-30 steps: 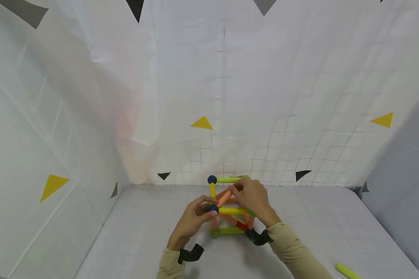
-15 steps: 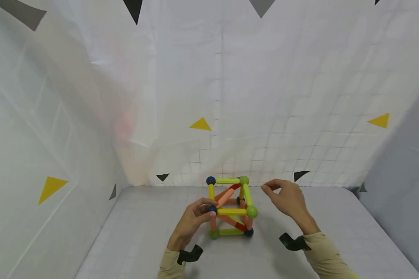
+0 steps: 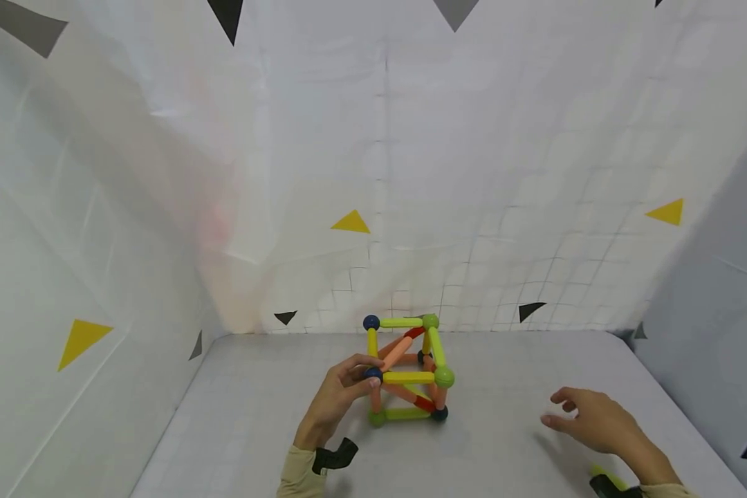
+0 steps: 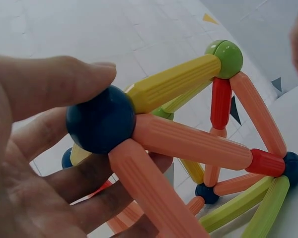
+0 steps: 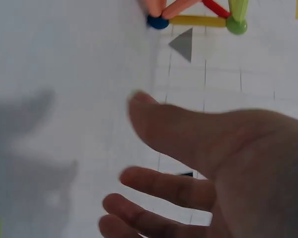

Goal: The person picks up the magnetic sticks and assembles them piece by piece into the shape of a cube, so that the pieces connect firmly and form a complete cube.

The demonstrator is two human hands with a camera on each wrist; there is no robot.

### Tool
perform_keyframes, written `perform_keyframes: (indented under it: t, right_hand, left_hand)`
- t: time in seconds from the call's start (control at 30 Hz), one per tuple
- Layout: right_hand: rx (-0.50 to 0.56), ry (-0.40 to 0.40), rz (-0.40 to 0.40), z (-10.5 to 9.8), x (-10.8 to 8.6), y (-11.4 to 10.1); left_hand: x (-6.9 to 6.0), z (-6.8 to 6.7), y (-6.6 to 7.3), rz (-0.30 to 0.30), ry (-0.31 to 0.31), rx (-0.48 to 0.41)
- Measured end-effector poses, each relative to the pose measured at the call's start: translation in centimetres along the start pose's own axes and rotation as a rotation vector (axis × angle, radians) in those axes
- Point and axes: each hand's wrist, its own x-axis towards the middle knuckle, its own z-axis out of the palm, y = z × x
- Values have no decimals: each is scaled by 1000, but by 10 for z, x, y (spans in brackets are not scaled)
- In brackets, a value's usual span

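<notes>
A cube-like frame of magnetic building sticks and balls stands on the table, with yellow, green, orange and red sticks and diagonals across its sides. My left hand pinches the blue ball at its upper near-left corner, the thumb on top and fingers behind. Well to the right of the frame, my right hand hovers over the table, holding nothing, its fingers loosely spread. A yellow-green stick lies just below that hand, partly hidden by the wrist mount; only a sliver shows in the right wrist view.
White sheet walls with black, grey and yellow triangles rise behind and on both sides. The pale table runs to these walls.
My right hand has let go of the orange diagonal stick on the frame's top and moved right and nearer, towards the loose yellow-green stick. The left hand stays on the blue ball.
</notes>
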Motion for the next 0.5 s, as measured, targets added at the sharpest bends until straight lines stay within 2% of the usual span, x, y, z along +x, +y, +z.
perform_keyframes:
  t: [0.1, 0.2, 0.4, 0.5]
  right_hand:
    - [14, -112, 31, 7, -10, 23]
    - [45, -178, 65, 16, -18, 44]
    - [138, -183, 116, 37, -25, 77]
    - [169, -162, 143, 46, -31, 82]
  left_hand:
    - [-1, -1, 1, -3, -5, 1]
    - [-1, -1, 1, -9, -5, -2]
    - [-1, 0, 1, -11, 2, 3]
    - [-1, 0, 1, -7, 0, 8]
